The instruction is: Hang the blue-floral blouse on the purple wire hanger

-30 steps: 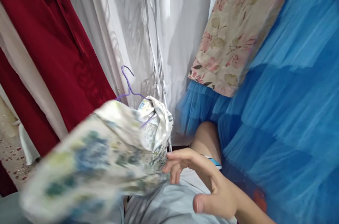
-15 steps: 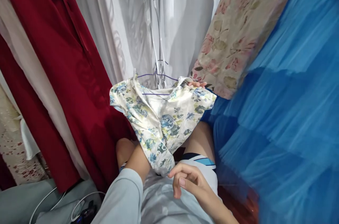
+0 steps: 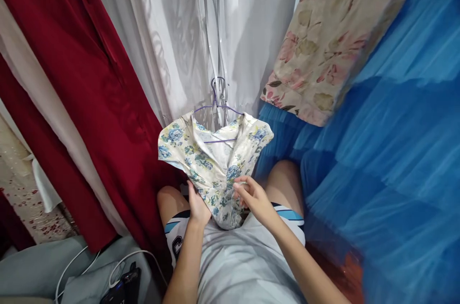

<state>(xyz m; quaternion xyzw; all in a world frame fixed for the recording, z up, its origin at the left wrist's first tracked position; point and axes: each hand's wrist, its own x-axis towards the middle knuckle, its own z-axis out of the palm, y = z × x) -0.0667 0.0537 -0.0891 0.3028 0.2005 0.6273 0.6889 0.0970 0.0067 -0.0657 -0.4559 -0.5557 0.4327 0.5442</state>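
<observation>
A short-sleeved white blouse [image 3: 201, 163] with blue and green flowers hangs on a thin purple hanger [image 3: 214, 95] in front of me, its collar falling open in a V. The lower part narrows toward my lap. My left hand [image 3: 199, 206] grips the blouse's left side, thumb in front and the other fingers hidden behind the cloth. My right hand [image 3: 253, 196] is at the right front edge of the blouse, thumb and index finger closed together at the cloth, the other fingers curled.
Dark red fabric [image 3: 89, 103] hangs on the left, white drapery [image 3: 247, 31] behind the hanger. On the right are a pink-flowered beige cloth [image 3: 305, 60] and a blue tulle skirt [image 3: 377, 160]. A white cable [image 3: 134, 253] and a black device [image 3: 124, 287] lie on the grey-green cushion [image 3: 39, 270] at lower left.
My left hand has come out from inside the blouse to its left side. My right hand has moved up to the front edge. The blouse hangs straighter, its right sleeve lowered.
</observation>
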